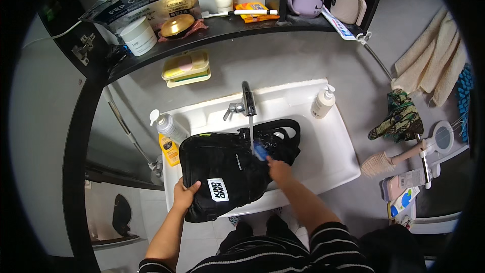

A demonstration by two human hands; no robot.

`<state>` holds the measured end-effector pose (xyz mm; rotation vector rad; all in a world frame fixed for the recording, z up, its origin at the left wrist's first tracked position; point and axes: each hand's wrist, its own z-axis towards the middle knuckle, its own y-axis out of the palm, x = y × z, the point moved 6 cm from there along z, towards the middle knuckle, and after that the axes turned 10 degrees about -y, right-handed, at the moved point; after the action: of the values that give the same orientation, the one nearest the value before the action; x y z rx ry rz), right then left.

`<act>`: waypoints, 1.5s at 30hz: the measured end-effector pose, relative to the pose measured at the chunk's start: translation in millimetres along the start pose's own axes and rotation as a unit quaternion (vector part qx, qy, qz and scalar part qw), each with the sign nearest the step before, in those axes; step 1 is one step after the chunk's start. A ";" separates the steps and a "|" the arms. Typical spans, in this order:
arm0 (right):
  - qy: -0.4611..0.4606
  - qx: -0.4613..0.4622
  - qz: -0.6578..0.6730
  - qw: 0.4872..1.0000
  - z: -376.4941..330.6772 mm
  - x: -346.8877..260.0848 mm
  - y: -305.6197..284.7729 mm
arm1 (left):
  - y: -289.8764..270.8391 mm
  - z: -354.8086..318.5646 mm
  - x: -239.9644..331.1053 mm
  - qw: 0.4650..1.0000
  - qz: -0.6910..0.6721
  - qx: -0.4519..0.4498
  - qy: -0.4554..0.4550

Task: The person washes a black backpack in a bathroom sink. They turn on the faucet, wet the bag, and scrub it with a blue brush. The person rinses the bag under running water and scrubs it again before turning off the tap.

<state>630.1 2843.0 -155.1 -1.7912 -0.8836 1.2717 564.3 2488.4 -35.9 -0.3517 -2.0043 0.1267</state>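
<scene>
A black bag (207, 156) with a white label patch lies across the white sink (339, 144), its near left part over the front rim and its strap in the basin. My left hand (185, 193) grips the bag's left edge, thumb on top and fingers mostly hidden beneath. In my right hand (279, 171) is a small blue brush (260, 150), somewhat blurred, held against the bag's right part. Water runs from the chrome faucet (247, 102) onto the bag right beside the brush.
A white pump bottle (323, 102) stands on the sink's right corner. At its left are another pump bottle (172, 127) and a yellow bottle (168, 149). Overhead, a black shelf (242, 38) holds cups and toiletries. Towels (429, 58) and a brush (379, 164) hang at the right.
</scene>
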 end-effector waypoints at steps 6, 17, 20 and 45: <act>0.021 0.066 0.017 0.997 -49.3 44.2 -79.9 | 57.1 -52.3 140.1 0.977 -0.164 -0.130 0.050; 0.058 0.168 0.129 0.976 -101.8 57.2 -158.2 | 132.3 -29.8 101.2 0.866 -0.408 -0.278 -0.084; 0.064 0.169 0.144 0.973 -103.3 49.9 -165.9 | 149.3 9.4 52.1 0.882 -0.401 -0.225 -0.103; -0.073 -0.031 -0.031 0.996 -2.7 4.1 -186.0 | 191.5 28.3 78.9 0.994 -0.013 -0.099 -0.043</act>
<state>613.5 2934.6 6.0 -1.7211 -1.0628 1.3621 543.3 2696.2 -27.0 -0.4531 -2.1108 -0.0748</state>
